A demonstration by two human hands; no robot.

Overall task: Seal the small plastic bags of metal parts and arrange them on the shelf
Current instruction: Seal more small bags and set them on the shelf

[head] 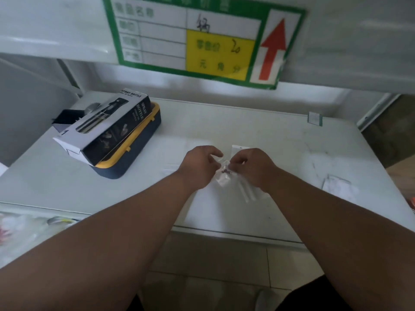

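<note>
A small clear plastic bag [223, 176] with dark metal parts inside hangs just above the white shelf [280, 149]. My left hand [199, 166] and my right hand [251, 166] both pinch its top edge, one from each side. More clear bags lie flat on the shelf: one under my right wrist [248, 194], one behind my hands [239, 149], and one at the right [339, 186].
A black spray-bottle box [107, 126] lies on a blue and yellow case [139, 142] at the shelf's left. A green price sign [202, 39] hangs from the upper shelf. A small tag [314, 118] stands at the back right. Tiled floor lies below the shelf's front edge.
</note>
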